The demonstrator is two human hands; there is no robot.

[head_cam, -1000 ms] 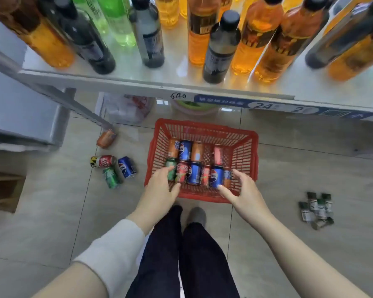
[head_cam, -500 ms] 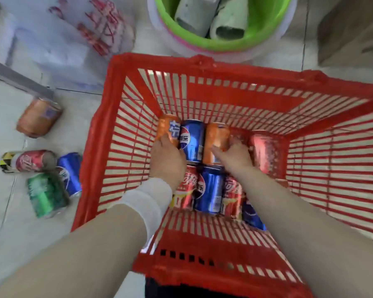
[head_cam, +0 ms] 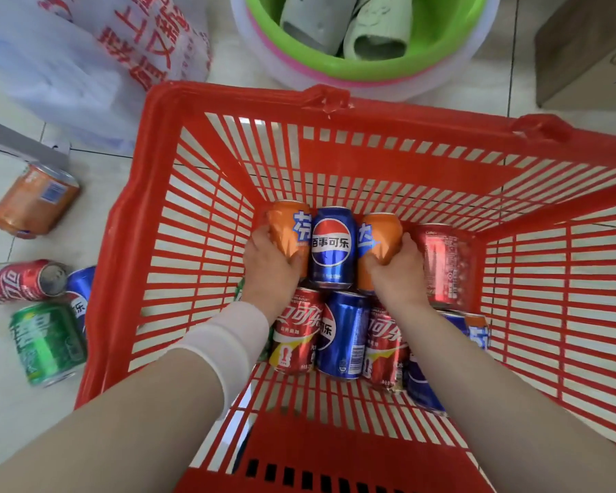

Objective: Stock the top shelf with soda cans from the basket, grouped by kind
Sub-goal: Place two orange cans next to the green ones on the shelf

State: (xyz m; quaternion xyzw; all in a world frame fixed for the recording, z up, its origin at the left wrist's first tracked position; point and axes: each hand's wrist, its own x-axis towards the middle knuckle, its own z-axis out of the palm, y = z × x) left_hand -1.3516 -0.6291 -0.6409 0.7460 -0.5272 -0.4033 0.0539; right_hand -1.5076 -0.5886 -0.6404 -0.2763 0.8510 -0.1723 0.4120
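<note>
A red plastic basket [head_cam: 200, 144] stands on the tiled floor with several soda cans lying in its bottom. My left hand [head_cam: 269, 270] grips an orange can [head_cam: 288, 225] in the far row. My right hand [head_cam: 397, 275] grips a second orange can [head_cam: 379, 233]. Between the two lies a blue Pepsi can [head_cam: 331, 247]. A red cola can [head_cam: 445, 265] lies right of my right hand. In the near row lie red cola cans [head_cam: 296, 332] and blue Pepsi cans [head_cam: 345, 336], partly under my forearms. The shelf is out of view.
On the floor left of the basket lie an orange can [head_cam: 34, 201], a red cola can [head_cam: 22, 281], a blue can [head_cam: 80, 286] and a green can [head_cam: 47, 343]. A green basin [head_cam: 438, 62] with slippers, a plastic bag [head_cam: 86, 62] and a cardboard box [head_cam: 584, 55] stand behind the basket.
The view dropped from the shelf to inside the basket. Both hands went from the basket's near rim down to the far row, and each now has its fingers round an orange can.
</note>
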